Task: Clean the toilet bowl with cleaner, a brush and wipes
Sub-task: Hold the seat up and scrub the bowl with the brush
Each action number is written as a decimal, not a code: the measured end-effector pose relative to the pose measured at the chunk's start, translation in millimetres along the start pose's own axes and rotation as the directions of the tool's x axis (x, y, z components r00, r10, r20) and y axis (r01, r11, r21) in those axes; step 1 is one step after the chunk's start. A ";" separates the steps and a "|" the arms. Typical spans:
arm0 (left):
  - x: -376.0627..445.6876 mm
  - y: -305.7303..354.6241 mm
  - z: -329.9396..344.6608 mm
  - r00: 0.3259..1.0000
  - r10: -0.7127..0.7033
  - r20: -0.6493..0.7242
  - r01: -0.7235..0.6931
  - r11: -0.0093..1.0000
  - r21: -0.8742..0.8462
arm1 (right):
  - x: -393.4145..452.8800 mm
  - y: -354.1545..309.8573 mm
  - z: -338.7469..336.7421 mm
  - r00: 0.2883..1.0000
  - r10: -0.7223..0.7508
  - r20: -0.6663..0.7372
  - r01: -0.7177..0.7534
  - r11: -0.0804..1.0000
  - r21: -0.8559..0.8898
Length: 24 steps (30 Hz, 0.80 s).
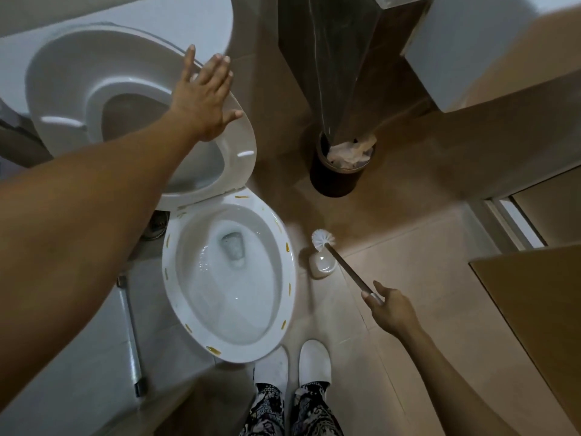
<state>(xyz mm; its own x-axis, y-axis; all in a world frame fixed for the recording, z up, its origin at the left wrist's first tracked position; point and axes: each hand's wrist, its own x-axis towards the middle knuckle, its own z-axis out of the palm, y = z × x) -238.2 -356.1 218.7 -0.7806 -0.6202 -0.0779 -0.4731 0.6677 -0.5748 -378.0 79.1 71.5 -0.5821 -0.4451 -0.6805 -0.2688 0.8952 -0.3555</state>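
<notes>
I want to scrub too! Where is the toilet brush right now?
The toilet brush is right of the toilet bowl, its bristle head just above its white holder on the floor. The right hand holds its handle.

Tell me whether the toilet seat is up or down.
Up: the seat is raised off the bowl rim, with the left hand flat against it.

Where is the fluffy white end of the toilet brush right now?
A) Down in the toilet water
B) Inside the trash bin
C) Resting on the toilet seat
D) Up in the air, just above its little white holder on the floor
D: the right hand grips the handle, and the brush head hangs just above the white holder on the floor, beside the toilet bowl, not in it.
</notes>
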 end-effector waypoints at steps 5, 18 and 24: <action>2.0 1.5 4.7 0.999 0.024 -0.021 -0.024 0.999 0.025 | 5.8 19.1 22.0 0.997 0.068 0.049 -0.066 0.997 -0.026; 1.8 0.1 7.1 0.999 0.017 -0.044 -0.017 1.000 -0.003 | 32.5 11.6 42.5 0.994 0.093 0.059 -0.086 0.991 -0.106; 0.0 -0.3 8.9 0.998 0.025 -0.054 -0.026 1.000 -0.005 | 54.1 -23.7 39.3 0.990 -0.010 -0.144 -0.001 0.997 -0.079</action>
<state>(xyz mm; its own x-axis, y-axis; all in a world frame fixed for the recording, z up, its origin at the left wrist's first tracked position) -234.4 -360.0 211.6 -0.8131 -0.5801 -0.0487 -0.4551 0.6857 -0.5681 -373.0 32.9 17.9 -0.6834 -0.4462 -0.5778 -0.3280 0.8947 -0.3031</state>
